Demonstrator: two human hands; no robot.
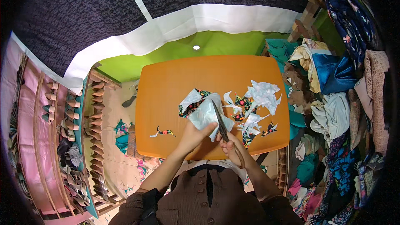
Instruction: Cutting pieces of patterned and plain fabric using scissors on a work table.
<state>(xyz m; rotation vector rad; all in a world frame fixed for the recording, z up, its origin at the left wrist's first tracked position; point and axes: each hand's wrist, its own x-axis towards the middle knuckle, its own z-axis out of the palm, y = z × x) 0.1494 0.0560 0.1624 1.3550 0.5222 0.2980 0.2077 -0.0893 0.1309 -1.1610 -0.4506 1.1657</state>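
Observation:
My left hand is closed on a pale white piece of fabric, holding it above the orange table. In my right hand is a pair of large dark scissors, their blades pointing away from me along the fabric's right edge. Whether the blades are apart is hard to make out. Just beyond the held piece lies a black floral fabric piece with a white backing. White scraps and black floral scraps are strewn right of the scissors. One small floral strip rests at the table's left.
Wooden racks with rows of shoe-shaped pieces stand at the left. Heaped fabrics, among them a blue satin cloth and a white cloth, fill the right side. A green wall rises behind the table. Scraps litter the floor.

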